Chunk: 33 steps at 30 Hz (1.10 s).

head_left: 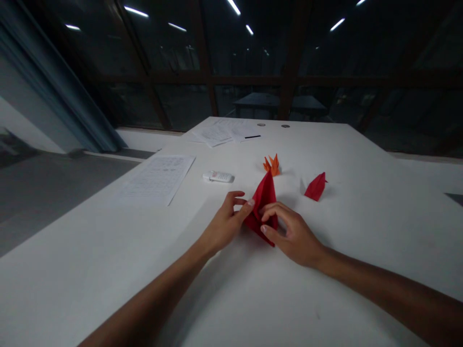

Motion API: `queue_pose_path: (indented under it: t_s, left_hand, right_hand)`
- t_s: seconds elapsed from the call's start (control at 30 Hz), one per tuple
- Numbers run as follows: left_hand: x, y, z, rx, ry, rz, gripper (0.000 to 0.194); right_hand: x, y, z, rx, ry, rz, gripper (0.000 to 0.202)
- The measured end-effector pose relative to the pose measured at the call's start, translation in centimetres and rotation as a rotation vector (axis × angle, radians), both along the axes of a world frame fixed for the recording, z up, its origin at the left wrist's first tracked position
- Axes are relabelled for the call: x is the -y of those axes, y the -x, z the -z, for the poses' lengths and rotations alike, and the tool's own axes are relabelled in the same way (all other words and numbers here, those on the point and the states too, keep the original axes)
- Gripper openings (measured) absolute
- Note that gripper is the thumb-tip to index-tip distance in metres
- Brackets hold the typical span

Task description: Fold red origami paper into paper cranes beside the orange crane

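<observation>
A red folded paper (265,193) with a tall pointed tip stands between my hands above the white table. My left hand (228,219) grips its left edge, thumb on the near face and fingers behind it. On the right side, the fingers and thumb of my right hand (294,233) are closed on the lower part of the paper. Behind it sits an orange folded paper piece (273,165) with several points. A smaller red folded piece (316,187) rests on the table to the right.
A white object with printed text (218,177) lies left of the orange piece. A printed sheet (157,178) is at the left edge. More papers (217,132), a black pen (252,137) and two small round items (285,126) lie at the far end.
</observation>
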State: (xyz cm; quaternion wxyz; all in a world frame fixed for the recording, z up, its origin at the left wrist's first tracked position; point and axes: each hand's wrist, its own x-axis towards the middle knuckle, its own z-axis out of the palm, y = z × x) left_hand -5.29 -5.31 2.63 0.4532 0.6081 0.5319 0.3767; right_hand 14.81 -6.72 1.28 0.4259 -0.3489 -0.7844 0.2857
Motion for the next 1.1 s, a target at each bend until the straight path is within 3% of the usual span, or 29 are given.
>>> queue_pose_path:
  t_s: [0.23, 0.47, 0.53, 0.6, 0.7, 0.83, 0.97, 1.1]
  left_hand:
    - [1.0, -1.0, -1.0, 0.3, 0.029, 0.197, 0.051]
    - [0.5, -1.1, -0.5, 0.195, -0.131, 0.024, 0.029]
    - [0.2, -0.9, -0.1, 0.154, -0.145, -0.026, 0.026]
    - [0.0, -0.8, 0.2, 0.095, -0.158, -0.058, 0.027]
    - [0.3, -0.9, 0.3, -0.044, -0.228, -0.098, 0.029]
    - [1.0, -1.3, 0.2, -0.192, -0.286, -0.119, 0.022]
    - [1.2, -1.4, 0.2, -0.235, -0.287, -0.116, 0.022]
    - [1.0, -1.3, 0.1, -0.237, -0.301, -0.14, 0.017]
  right_hand:
    - [1.0, -0.1, -0.3, 0.086, -0.233, -0.077, 0.019]
    - [1.1, -0.7, 0.3, 0.087, -0.485, -0.147, 0.033]
    - [1.2, -0.9, 0.3, 0.12, -0.568, -0.083, 0.036]
    - [1.2, -0.9, 0.0, 0.15, -0.631, 0.067, 0.043]
    - [0.9, -0.8, -1.0, 0.2, -0.589, 0.282, 0.063]
    - [0.2, -0.5, -1.9, 0.235, -0.431, 0.328, 0.078]
    - [0.0, -0.3, -1.6, 0.23, -0.302, 0.302, 0.077]
    - [-0.1, -0.2, -1.1, 0.215, -0.243, 0.292, 0.056]
